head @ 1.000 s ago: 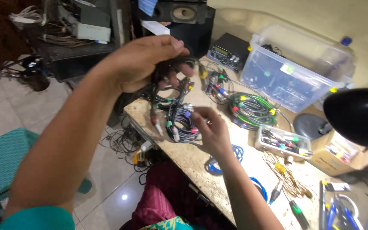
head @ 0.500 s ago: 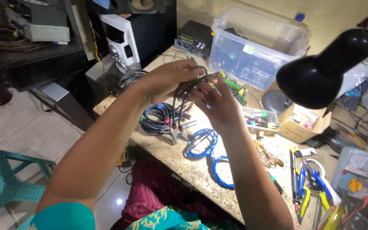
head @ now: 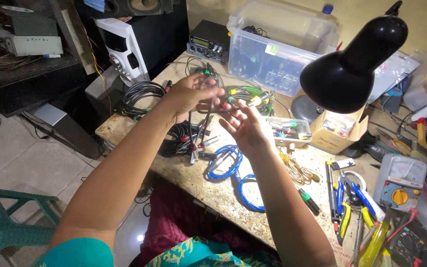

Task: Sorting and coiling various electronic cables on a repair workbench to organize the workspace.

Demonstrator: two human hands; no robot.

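1. Left hand: I see it raised over the speckled stone worktop, fingers curled together and clamped on a bunch of thin dark audio cables w/ metal plugs. The cables hang straight down from the fist; the plug ends dangle just above the worktop, approx. over the black coiled cable pile.

2. Right hand: held palm-up just beside the left hand, fingers spread apart, gripping nothing. Fingertips sit close to the top of the cable bunch; I cannot tell whether they touch it.

3. Cable bunch location: in the air between both hands and the worktop, near the table's left-front edge.

4. Surroundings, ref. only:
- Two blue coiled cables lie flat on the worktop below the right wrist.
- A green-and-grey coiled cable bundle lies behind the hands.
- A clear plastic storage box w/ lid stands at the back.
- A black dome desk lamp hangs over the right side.
- A small clear tray of connectors sits beside a small cardboard box.
- Blue- and yellow-handled pliers and a grey analogue meter lie at far right.
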